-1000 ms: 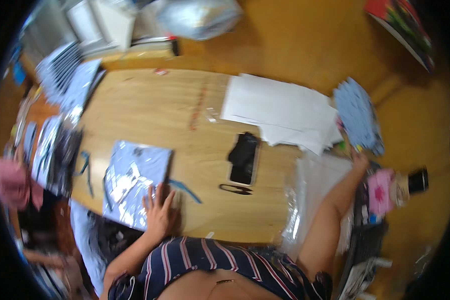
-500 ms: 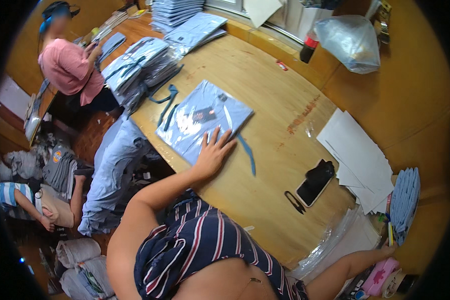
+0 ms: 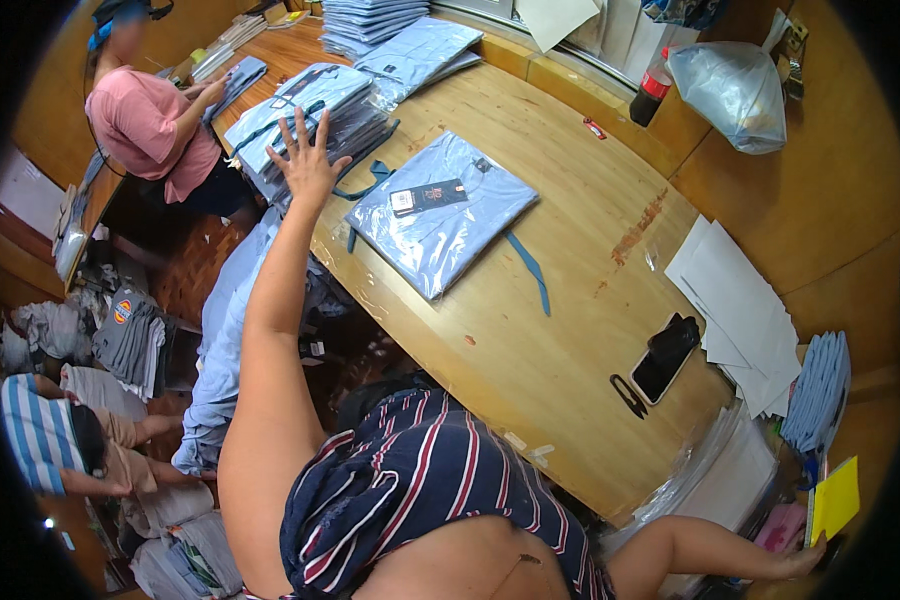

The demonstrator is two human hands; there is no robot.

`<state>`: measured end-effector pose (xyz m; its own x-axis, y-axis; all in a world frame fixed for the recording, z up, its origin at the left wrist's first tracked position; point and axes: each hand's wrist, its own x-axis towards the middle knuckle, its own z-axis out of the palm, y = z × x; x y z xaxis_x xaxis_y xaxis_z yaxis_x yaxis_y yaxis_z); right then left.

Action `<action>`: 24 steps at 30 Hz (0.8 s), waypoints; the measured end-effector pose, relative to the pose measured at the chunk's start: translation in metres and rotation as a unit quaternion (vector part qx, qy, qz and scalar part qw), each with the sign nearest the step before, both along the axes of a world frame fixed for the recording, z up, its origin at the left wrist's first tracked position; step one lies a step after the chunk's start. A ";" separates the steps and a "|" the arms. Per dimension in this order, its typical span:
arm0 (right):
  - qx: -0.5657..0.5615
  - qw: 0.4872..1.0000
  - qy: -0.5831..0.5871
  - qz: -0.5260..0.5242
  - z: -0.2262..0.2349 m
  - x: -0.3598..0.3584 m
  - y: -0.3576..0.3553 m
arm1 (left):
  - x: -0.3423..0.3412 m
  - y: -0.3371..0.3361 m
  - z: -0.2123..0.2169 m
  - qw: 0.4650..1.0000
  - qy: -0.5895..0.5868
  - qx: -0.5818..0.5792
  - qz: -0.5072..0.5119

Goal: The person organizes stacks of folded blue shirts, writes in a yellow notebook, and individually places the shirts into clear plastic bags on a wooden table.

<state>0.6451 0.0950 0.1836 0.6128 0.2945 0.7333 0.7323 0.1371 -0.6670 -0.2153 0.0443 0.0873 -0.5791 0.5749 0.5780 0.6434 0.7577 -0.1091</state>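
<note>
My left hand (image 3: 308,165) reaches to the far left, fingers spread, at the near side of a stack of bagged light-blue shirts (image 3: 320,95). Whether it touches the stack I cannot tell. On the table lies one folded light-blue shirt in a clear plastic bag (image 3: 440,240), with a dark hang tag (image 3: 435,196) on it and blue fabric strips (image 3: 530,275) under its sides. Low at the right edge, my right hand (image 3: 808,560) grips the lower end of a yellow pad (image 3: 836,498); its fingers are partly hidden.
On the wooden table (image 3: 570,380) are a phone (image 3: 662,362), a black clip (image 3: 628,396), white sheets (image 3: 735,310) and clear plastic bags (image 3: 720,465). Folded blue fabric (image 3: 817,390) stands at the right. A person in pink (image 3: 155,130) works at the far left; another sits lower left.
My left hand has lifted off the bagged shirt and moved far left to the stack. My right hand has moved lower and to the right, and the yellow pad now shows its broad face.
</note>
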 end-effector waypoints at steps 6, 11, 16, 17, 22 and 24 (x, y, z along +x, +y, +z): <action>0.038 0.990 0.087 0.109 0.037 -0.090 -0.031 | 0.003 -0.004 -0.070 0.957 -0.175 -0.024 -0.232; -0.043 0.940 0.203 0.271 0.003 -0.185 -0.038 | 0.027 0.010 -0.058 0.897 -0.296 -0.239 -0.225; -0.176 0.838 0.255 0.449 -0.050 -0.292 -0.050 | -0.031 0.097 -0.042 0.887 -0.227 0.027 -0.400; -0.186 0.830 0.273 0.450 -0.069 -0.309 -0.051 | -0.049 0.112 -0.042 0.905 -0.200 0.012 -0.375; -0.197 0.816 0.396 0.372 -0.114 -0.386 -0.103 | -0.073 0.202 -0.048 0.958 -0.098 -0.174 -0.206; -0.229 0.831 0.394 0.319 -0.133 -0.399 -0.125 | -0.089 0.227 -0.065 0.948 -0.081 -0.280 -0.129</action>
<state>0.2459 -0.0296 0.0507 0.4611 0.8818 -0.0992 -0.0806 -0.0697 -0.9943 -0.3045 0.2717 0.0224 -0.4333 0.8995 0.0557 0.8417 0.4260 -0.3318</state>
